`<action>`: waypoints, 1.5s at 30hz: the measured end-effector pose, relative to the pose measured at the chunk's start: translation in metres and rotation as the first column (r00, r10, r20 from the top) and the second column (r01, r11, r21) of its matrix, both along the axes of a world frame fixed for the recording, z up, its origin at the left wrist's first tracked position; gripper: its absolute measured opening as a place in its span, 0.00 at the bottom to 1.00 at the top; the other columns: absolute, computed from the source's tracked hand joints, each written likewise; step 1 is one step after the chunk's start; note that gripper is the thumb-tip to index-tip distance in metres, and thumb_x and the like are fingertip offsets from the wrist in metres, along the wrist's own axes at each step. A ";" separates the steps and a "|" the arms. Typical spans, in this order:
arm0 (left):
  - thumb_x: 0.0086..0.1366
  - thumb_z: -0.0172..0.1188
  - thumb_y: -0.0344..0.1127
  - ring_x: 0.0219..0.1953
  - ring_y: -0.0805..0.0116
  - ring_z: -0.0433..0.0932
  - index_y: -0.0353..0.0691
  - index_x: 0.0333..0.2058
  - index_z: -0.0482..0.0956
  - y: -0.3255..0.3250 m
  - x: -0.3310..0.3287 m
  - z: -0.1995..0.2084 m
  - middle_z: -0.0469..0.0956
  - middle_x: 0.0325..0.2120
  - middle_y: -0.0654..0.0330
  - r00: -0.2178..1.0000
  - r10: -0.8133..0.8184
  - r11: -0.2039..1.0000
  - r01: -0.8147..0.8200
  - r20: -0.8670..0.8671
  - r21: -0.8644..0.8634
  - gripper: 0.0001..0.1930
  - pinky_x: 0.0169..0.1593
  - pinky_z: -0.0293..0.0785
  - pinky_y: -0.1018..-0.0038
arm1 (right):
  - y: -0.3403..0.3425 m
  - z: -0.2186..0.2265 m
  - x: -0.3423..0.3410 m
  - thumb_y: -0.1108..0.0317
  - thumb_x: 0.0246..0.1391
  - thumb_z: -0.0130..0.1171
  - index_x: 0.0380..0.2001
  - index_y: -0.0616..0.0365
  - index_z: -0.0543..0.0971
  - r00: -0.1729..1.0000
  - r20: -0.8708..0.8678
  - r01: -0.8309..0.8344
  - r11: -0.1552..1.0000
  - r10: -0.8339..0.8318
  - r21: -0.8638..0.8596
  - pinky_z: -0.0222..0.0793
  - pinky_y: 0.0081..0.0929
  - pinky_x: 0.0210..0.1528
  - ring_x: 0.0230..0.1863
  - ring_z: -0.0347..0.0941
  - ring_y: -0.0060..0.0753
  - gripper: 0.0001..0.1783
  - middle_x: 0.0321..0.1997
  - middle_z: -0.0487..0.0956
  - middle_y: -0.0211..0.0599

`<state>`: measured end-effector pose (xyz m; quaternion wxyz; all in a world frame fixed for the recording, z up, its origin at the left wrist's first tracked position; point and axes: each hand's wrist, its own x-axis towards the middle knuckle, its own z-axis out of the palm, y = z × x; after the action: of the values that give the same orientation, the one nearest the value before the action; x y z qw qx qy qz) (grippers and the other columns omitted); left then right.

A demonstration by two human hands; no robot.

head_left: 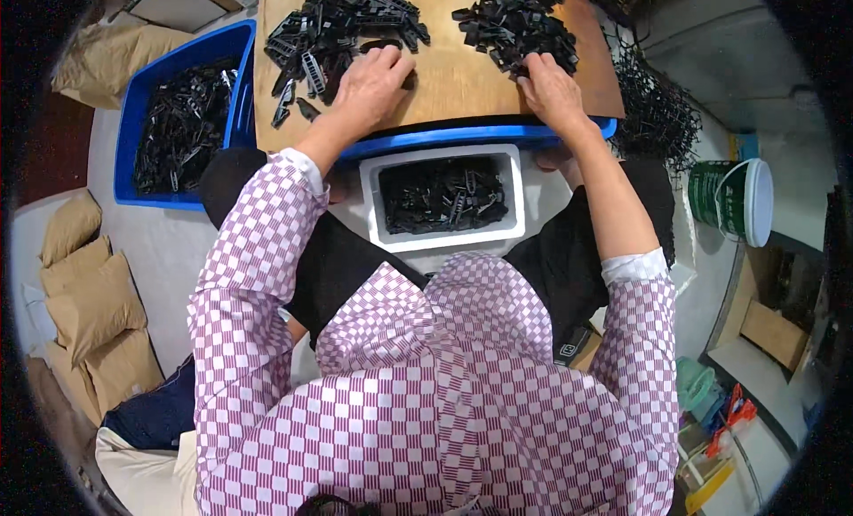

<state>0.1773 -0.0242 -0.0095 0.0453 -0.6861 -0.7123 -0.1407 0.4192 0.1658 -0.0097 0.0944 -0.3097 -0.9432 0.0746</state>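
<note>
Two heaps of small black plastic parts lie on a wooden board (435, 72). The left heap (342, 27) has long ribbed pieces; the right heap (520, 23) has shorter, chunkier ones. My left hand (378, 81) rests at the near right side of the left heap, its fingers curled round a black plastic part that shows dark at their edges. At the near edge of the right heap, my right hand (553, 94) has its fingertips bent together on a black plastic part, mostly hidden by the fingers.
Below the board's near edge stands a white foam box (369, 205) of black parts, between my knees. A blue bin (126, 152) with more parts is at left. Brown sacks (98, 294) lie farther left. Black pieces (657, 116) and a green bucket (724, 196) are at right.
</note>
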 end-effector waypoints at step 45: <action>0.63 0.55 0.39 0.42 0.51 0.74 0.40 0.36 0.78 0.011 0.023 -0.010 0.74 0.34 0.54 0.848 0.052 0.977 0.067 0.527 -0.204 0.09 0.46 0.72 0.58 | -0.022 0.018 -0.046 0.65 0.51 0.62 0.33 0.60 0.72 0.892 0.034 -0.450 0.892 0.451 -0.025 0.71 0.41 0.41 0.43 0.72 0.49 0.12 0.36 0.72 0.43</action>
<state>0.2008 -0.0128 -0.0199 -0.2272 -0.6243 -0.7054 -0.2468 0.3732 0.1436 0.0080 0.0535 -0.0848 -0.9903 0.0963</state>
